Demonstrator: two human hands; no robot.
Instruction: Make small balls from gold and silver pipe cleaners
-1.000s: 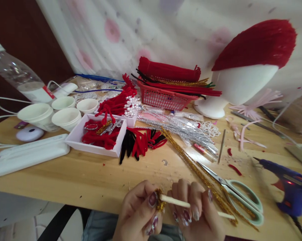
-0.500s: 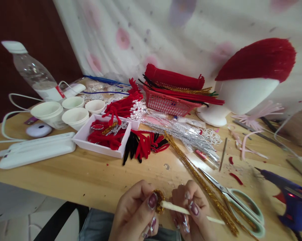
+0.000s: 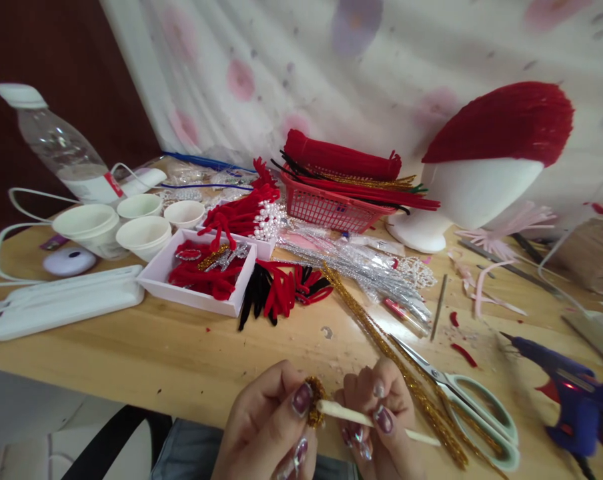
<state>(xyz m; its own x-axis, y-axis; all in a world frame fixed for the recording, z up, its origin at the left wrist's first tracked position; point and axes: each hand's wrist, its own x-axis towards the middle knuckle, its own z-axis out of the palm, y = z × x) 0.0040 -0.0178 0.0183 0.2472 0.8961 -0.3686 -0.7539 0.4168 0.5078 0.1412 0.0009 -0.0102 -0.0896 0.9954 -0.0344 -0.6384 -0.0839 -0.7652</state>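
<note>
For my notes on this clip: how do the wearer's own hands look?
The left hand and right hand are ungloved and bare as far as they show. Their nails are glossy, some dark purple, others shiny silver.

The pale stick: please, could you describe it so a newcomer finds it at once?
At the wooden table, find the right hand. It holds the pale stick, one end toward the left hand. Unlike the glittering gold stems nearby, it is plain and cream-coloured.
</note>
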